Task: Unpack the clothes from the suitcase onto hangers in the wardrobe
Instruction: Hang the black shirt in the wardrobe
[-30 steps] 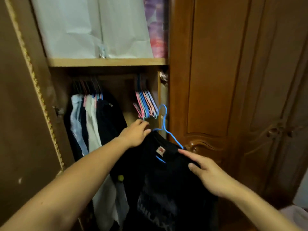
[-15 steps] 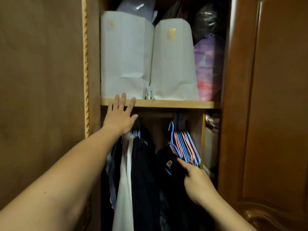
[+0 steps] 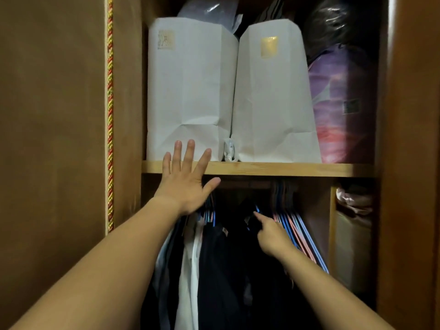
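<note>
Left hand (image 3: 184,184) mid-frame, fingers spread flat over wooden shelf (image 3: 285,169) edge, holding nothing; right hand (image 3: 269,232) lower centre, pinching black shirt (image 3: 238,258) at its blue hanger (image 3: 257,209), among hung clothes; empty hangers (image 3: 300,232) just right

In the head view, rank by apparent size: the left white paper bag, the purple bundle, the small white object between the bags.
1. Left white paper bag
2. Purple bundle, partly hidden, so less sure
3. Small white object

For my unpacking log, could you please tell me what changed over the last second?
The left hand let go of the black shirt and rose, open, to the shelf. The right hand carried the shirt in among the hanging clothes. The white bags stayed put.
</note>
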Demonstrator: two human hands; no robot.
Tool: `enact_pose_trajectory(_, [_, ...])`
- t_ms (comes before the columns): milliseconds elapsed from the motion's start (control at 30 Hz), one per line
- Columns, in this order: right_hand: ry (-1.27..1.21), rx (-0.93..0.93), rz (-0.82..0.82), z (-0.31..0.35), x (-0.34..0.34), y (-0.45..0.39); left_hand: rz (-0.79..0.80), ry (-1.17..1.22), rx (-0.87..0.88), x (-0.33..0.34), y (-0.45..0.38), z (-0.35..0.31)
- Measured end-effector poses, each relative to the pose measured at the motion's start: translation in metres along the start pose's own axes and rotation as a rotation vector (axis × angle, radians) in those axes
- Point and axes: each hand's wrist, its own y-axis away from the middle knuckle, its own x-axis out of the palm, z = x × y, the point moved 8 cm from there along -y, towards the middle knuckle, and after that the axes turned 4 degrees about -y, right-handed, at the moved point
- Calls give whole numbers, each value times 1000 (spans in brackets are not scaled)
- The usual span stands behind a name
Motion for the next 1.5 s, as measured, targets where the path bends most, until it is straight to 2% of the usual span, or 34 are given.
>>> enact_pose_trajectory(67, [-11, 23, 86, -13, 26, -3, 10, 6, 0, 1, -1, 1])
enact_pose_trajectory(233, [-163, 68, -37, -52, 48, 32, 7, 14, 11, 3, -3, 1])
enact_pose_trajectory(367, [-253, 13, 104, -28, 84, 39, 10, 8, 7, 3, -3, 1])
enact_pose_trajectory(467, [-149, -80, 233, 20, 116, 27, 36, 5, -4, 3, -3, 1])
enact_pose_trajectory(567, [-103, -97, 400, 50, 146, 23, 54, 0, -9, 2, -3, 1])
enact_pose_trajectory(667, [-206, -127, 505, 45, 148, 39, 61, -8, -19, -1, -2, -1])
enact_pose_trajectory(767, [-185, -164, 547, 18, 124, 62, 57, -31, -56, -1, -1, -4])
enact_pose_trajectory(800, [-128, -193, 498, 5, 111, 66, 60, -42, -75, 0, -1, -4])
enact_pose_trajectory(833, [5, -236, 374, -8, 92, 67, 64, -55, -91, 1, -1, -6])
enact_pose_trajectory(900, [432, -332, -58, -22, 44, 66, 72, -78, -106, 1, -1, -8])
enact_pose_trajectory(933, [615, -316, -198, -31, 27, 65, 73, -82, -108, 1, -1, -8])
enact_pose_trajectory(967, [741, -284, -272, -41, 15, 62, 70, -82, -107, 1, -1, -8])
enact_pose_trajectory(1033, [870, -223, -294, -56, 1, 54, 62, -77, -102, 1, -1, -6])
enact_pose_trajectory(1200, [1030, -157, -201, -59, -3, 44, 76, -69, -92, 1, -1, -6])
enact_pose_trajectory(1367, [839, -104, -181, -50, -8, 41, 82, -69, -96, 2, -1, -6])
enact_pose_trajectory(1500, [698, -126, -258, -26, -18, 34, 82, -55, -89, 2, -1, -5])
